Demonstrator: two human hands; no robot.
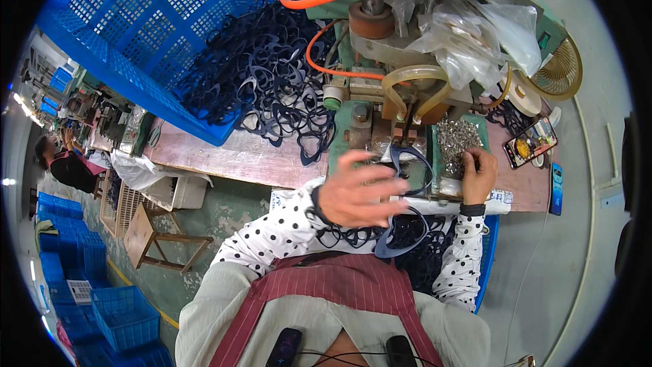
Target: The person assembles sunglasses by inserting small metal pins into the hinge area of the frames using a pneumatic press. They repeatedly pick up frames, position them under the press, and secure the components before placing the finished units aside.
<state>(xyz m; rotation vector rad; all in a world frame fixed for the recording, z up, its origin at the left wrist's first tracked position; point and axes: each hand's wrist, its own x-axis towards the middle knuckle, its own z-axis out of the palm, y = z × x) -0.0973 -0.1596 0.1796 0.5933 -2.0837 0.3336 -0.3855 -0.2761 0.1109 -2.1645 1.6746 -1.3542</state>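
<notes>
Quick note from beside the press (373,47). L hand (360,194) was just in front of it, fingers spread & blurred; cdn't tell if it touched anything. R hand (479,175) was front-right of the press, at the near end of the metal bits (458,137) in their green tray (487,132); fingers curled, tips down. Cdn't tell if it was pinching a bit or just sorting.

One dark loop (429,171) was right below the press tool (406,132), next to L fingers. 2nd loop (386,250) was further out front of the press, nearer the apron (339,282), above a dark pile (420,273). Main stock (265,75) sat left of the press, partly in the blue crate (122,71).

To do it well, IMO: L hand needed to hold the loop by its outer edge, flat & square to the tool, w/ fingertips well clear of it. R hand needed a single bit per pick, right way up, lifted w/o dragging others out. Main risks: skewed loop, doubled bit, pinched finger. Phone (531,143) right of the press = distraction, eyes belonged on the tool.
</notes>
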